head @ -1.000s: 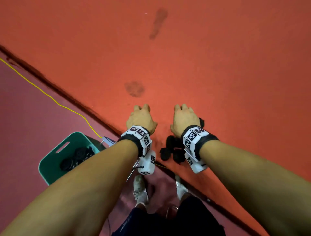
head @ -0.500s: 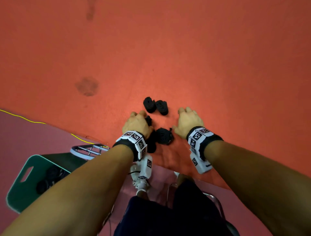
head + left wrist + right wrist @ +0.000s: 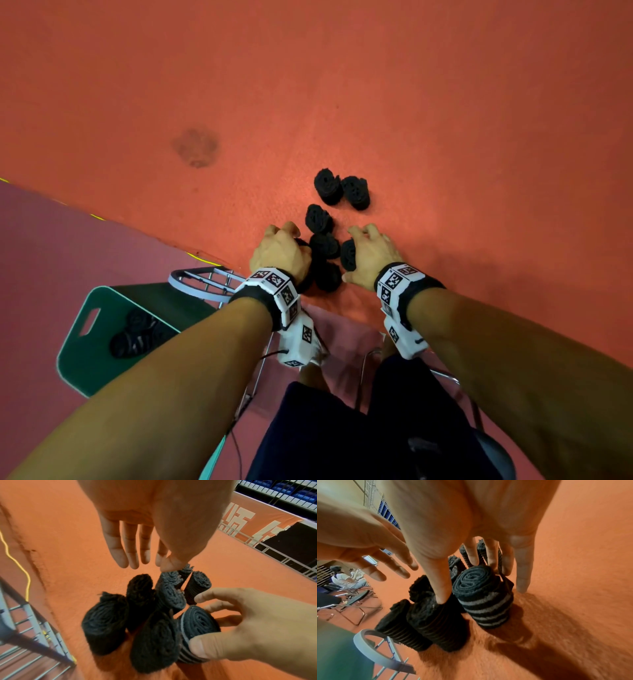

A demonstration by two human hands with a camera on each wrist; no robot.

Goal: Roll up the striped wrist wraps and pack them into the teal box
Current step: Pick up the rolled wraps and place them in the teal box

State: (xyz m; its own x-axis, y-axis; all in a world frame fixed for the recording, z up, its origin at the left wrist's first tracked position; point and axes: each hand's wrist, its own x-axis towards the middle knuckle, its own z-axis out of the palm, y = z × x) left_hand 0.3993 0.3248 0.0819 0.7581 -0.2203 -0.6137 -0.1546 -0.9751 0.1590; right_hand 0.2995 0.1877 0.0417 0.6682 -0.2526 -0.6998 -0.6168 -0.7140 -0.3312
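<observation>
Several rolled black wrist wraps (image 3: 323,245) stand in a cluster on the orange surface, with two more rolls (image 3: 340,188) a little farther off. My right hand (image 3: 363,246) grips a grey-striped roll (image 3: 485,599), thumb on one side and fingers behind it. My left hand (image 3: 284,246) hovers over the cluster's left side with straight fingers (image 3: 120,555); its thumb tip touches the top of one roll (image 3: 169,586). The teal box (image 3: 73,342) sits low at the left and holds several rolled wraps (image 3: 137,339).
A grey metal chair frame (image 3: 205,282) stands between the box and the orange surface's near edge. A yellow cable (image 3: 17,563) runs along the left. A dark stain (image 3: 196,148) marks the surface. People sit on chairs (image 3: 346,580) far to the left.
My view swung right, so the box now lies lower left. My right hand moved left from beside the cluster and took hold of a striped roll. My left hand stays at the cluster.
</observation>
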